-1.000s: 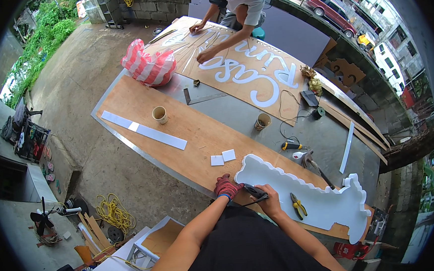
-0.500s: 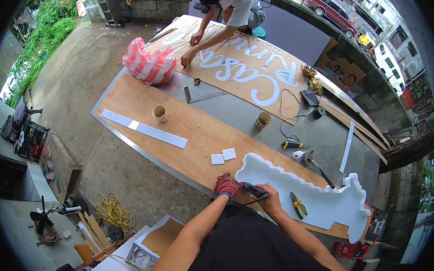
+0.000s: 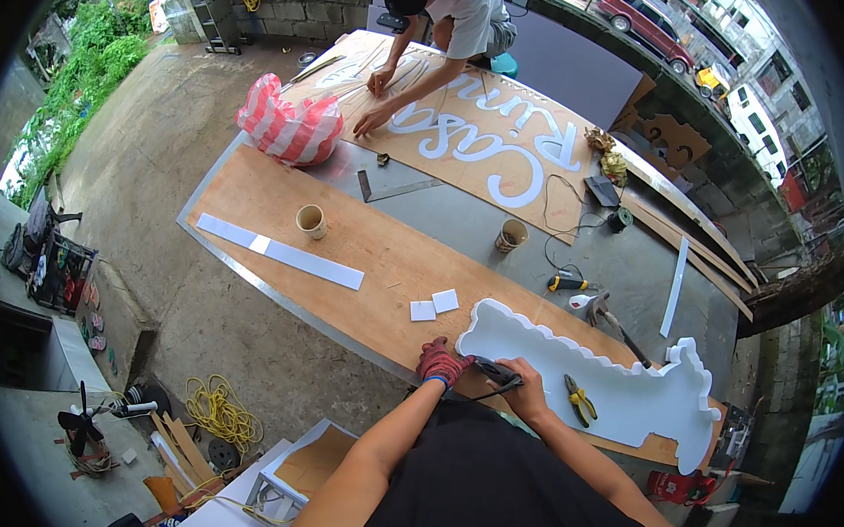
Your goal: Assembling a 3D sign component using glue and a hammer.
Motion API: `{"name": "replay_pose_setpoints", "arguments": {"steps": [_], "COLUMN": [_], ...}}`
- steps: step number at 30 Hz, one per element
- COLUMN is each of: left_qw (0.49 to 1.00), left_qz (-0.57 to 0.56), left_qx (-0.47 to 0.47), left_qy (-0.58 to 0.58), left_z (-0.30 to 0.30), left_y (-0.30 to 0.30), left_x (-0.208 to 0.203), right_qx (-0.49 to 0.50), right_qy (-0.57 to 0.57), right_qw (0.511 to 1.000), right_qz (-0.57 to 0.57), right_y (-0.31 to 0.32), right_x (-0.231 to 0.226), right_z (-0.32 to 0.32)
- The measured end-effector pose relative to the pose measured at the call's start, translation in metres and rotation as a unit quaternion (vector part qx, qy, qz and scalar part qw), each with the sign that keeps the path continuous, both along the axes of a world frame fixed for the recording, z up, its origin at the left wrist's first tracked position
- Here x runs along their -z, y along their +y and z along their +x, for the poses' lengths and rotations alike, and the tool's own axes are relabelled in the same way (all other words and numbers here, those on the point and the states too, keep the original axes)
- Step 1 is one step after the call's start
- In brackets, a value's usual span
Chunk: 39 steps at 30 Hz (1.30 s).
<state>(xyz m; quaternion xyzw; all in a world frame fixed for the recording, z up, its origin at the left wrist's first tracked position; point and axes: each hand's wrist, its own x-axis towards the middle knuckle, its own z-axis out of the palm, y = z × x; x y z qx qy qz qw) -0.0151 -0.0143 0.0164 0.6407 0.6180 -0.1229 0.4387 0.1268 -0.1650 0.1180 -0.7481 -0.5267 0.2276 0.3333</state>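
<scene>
My right hand [image 3: 524, 392] is wrapped round a dark handheld tool [image 3: 491, 367] with a cord, at the near edge of the plywood board [image 3: 273, 200]. My left hand [image 3: 444, 361], in a red glove, is closed at the tool's front end. Whatever its fingers pinch is too small to make out. Just right of the tool lies a white scalloped-edge tray-like panel [image 3: 543, 348], and pliers [image 3: 579, 401] with yellow and black handles rest in it. Two small white squares, one a white tile [image 3: 423, 310], lie beyond my left hand.
A long white strip [image 3: 281, 251] and a paper cup [image 3: 311, 221] are on the board. Another cup [image 3: 511, 235], a hammer [image 3: 611, 321] and a yellow-black tool [image 3: 567, 281] lie rightward. Across the table, a person [image 3: 465, 19] bends over white script letters [image 3: 513, 176] near a striped bag [image 3: 290, 120].
My hands and the tool hold nearly the same place. Across the table, the other person's nearer hand has lifted slightly and its fingers have spread over the board.
</scene>
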Motion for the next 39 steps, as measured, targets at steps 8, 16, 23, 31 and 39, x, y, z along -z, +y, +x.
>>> {"name": "replay_pose_setpoints", "arguments": {"steps": [8,16,23,31,39], "left_qw": [1.0,1.0,1.0,1.0,1.0], "left_qz": [0.0,-0.01,-0.003,-0.004,-0.004], "left_qx": [0.006,0.002,-0.003,-0.003,0.001], "left_qy": [0.003,0.007,0.005,0.003,0.002], "left_z": [0.0011,0.0022,0.0008,0.0012,0.001], "left_y": [-0.0003,0.0008,0.0001,-0.0006,-0.0003], "left_x": [-0.0009,-0.0025,0.0026,0.0015,0.0018], "right_qx": [0.0,0.0,-0.001,-0.004,-0.002], "right_qy": [-0.003,-0.004,0.0,-0.002,-0.002], "right_qw": [1.0,1.0,1.0,1.0,1.0], "right_qz": [-0.003,-0.001,0.001,0.004,0.005], "right_y": [-0.0005,-0.0011,0.0003,-0.001,-0.0017], "right_x": [0.0008,0.004,0.0023,0.0044,0.006], "right_z": [0.0008,0.0019,0.0013,0.0024,0.0018]}}
